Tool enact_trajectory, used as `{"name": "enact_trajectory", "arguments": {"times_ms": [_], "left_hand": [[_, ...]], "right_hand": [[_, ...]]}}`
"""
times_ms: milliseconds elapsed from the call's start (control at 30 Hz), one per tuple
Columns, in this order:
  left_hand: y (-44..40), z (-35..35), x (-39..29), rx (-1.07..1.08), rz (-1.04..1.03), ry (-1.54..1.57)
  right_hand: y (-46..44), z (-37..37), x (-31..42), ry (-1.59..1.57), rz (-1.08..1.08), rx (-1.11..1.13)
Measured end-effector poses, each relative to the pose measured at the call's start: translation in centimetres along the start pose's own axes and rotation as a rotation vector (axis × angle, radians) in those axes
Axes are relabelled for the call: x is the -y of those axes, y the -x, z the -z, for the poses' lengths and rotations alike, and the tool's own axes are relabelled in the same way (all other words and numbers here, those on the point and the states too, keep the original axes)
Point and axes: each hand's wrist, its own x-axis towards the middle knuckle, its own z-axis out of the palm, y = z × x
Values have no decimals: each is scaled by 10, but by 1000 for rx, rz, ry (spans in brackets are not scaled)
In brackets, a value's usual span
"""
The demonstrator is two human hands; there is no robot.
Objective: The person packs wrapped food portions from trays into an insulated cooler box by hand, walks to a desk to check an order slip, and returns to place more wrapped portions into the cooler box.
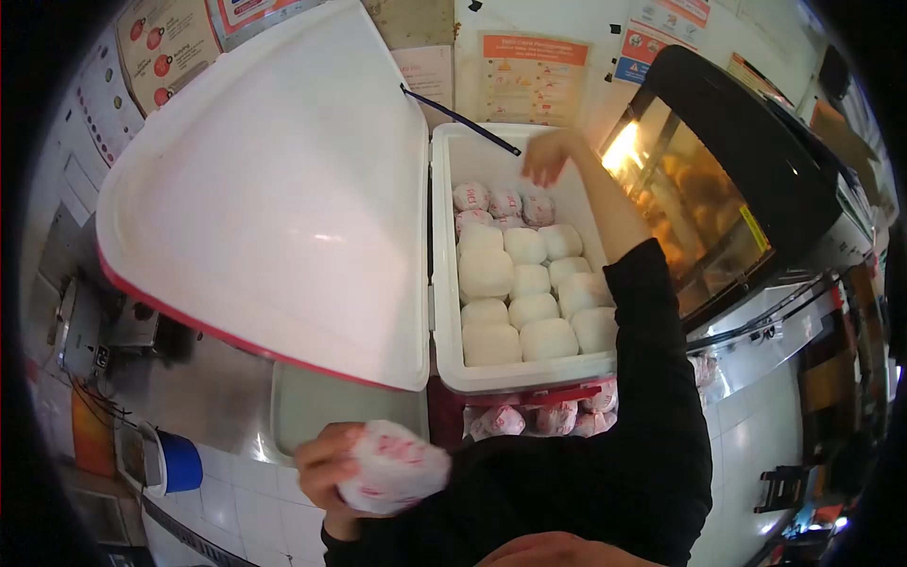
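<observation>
My left hand [329, 468] is wrapped round a round bundle in white paper with red print [395, 467], low and left of centre. Over the far right part of an open white cooler box [449, 364] is my right hand [548, 157], its fingers bent downward and slightly blurred; whether it holds anything is hidden. Plain white round bundles [532, 312] fill the near part of the box in rows. Several red-printed wrapped bundles [505, 202] sit at its far end, below my right hand.
The raised lid [274, 208] stands left of the box, with a dark strap [461, 119] across. A lit glass display case [704, 189] is at right. More wrapped bundles [557, 417] lie at the box's near side, beside a pale tray [321, 402]. A blue bucket [179, 463] stands lower left.
</observation>
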Motion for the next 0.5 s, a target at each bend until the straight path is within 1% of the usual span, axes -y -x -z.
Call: {"name": "enact_trajectory", "arguments": {"times_ms": [33,67,100,133,167,200,233,267,300,333,367,400,467,500], "left_hand": [[-7,-5,-4,15,-41,21],[-27,-7,-13,225,-179,-69],[-44,-12,-18,430,-317,-161],[-53,-22,-21,428,-321,-161],[-59,-35,-24,323,-469,-315],[-62,-45,-27,216,-610,-468],[-62,-52,-29,218,-605,-466],[-62,-57,-30,218,-582,-594],[-62,-63,-30,216,-569,-657],[-62,-70,-29,216,-555,-721],[-60,-80,-25,109,-439,-647],[-57,-85,-20,5,-321,-571],[-51,-84,-10,-34,-342,-555],[-52,-82,-5,-72,-379,-535]], "right_hand": [[42,21,34,-120,73,115],[91,37,69,-179,194,194],[146,39,99,-81,402,156],[185,34,121,-85,655,276],[226,17,143,-59,855,302],[243,-9,153,-87,1086,256],[261,-35,162,-112,1316,195],[263,-46,167,-177,1435,210],[264,-56,171,-239,1554,229],[267,-57,171,-134,1451,263],[269,-57,170,-29,1346,296],[259,-47,162,9,1337,295],[229,-24,142,-27,1219,212],[208,-10,129,69,1077,173]]}}
